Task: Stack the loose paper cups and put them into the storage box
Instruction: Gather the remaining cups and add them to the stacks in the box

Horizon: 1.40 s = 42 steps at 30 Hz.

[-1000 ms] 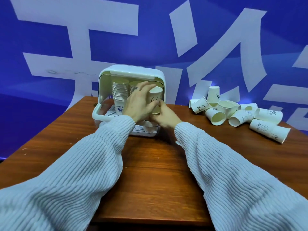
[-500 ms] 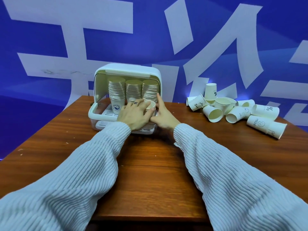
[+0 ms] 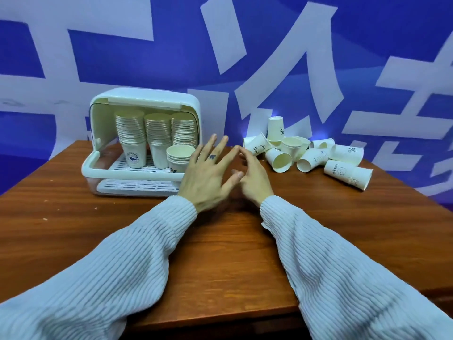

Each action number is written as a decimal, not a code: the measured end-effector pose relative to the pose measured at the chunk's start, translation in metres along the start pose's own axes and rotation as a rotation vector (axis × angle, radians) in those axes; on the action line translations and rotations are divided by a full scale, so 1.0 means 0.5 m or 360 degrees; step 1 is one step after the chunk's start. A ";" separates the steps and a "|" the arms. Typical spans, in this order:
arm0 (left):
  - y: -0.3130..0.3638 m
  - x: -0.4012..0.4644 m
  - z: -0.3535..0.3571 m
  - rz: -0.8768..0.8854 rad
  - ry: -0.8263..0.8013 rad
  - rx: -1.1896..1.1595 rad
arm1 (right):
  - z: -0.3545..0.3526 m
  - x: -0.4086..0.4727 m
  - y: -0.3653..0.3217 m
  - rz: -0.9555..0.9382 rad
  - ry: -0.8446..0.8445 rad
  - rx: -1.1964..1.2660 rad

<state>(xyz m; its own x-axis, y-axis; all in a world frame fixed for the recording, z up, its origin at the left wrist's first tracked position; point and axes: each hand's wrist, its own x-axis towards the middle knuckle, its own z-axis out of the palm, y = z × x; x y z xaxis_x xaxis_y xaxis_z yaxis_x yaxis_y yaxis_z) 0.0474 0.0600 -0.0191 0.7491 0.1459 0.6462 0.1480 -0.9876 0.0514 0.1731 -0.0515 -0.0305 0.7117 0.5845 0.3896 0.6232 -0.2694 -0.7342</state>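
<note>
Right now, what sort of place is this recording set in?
Probably a staged demo or recording spot rather than a home: a wooden table set against a blue printed banner with large white characters, holding only a storage box and loose paper cups.

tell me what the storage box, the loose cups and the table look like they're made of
Storage box: likely plastic, smooth glossy white shell with rounded moulded corners and a slotted tray.
Loose cups: apparently paper, matte off-white with printed marks and rolled rims.
Table: wood or wood-look laminate, reddish-brown grain with a slight sheen; which one is unclear.
</note>
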 end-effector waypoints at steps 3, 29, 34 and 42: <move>0.064 0.002 0.038 0.0012 -0.0021 -0.0168 | -0.054 0.016 0.049 0.0225 0.0158 -0.0061; 0.090 -0.024 0.083 -0.0311 -0.0251 -0.0470 | -0.082 -0.061 0.040 -0.0209 -0.0112 0.0548; 0.091 -0.031 0.072 -0.0541 -0.0226 -0.0593 | -0.078 0.005 0.052 -0.0022 0.0370 0.0403; 0.085 -0.029 0.064 -0.0601 -0.0251 -0.0683 | -0.102 0.161 0.169 0.0540 0.0370 -0.0023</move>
<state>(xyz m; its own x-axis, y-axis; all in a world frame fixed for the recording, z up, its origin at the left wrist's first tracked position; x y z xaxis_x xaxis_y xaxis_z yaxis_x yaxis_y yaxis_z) 0.0638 0.0177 -0.0507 0.7870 0.4660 0.4042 0.1731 -0.7957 0.5804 0.2995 -0.0664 -0.0329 0.9308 0.2728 0.2433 0.3440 -0.4287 -0.8354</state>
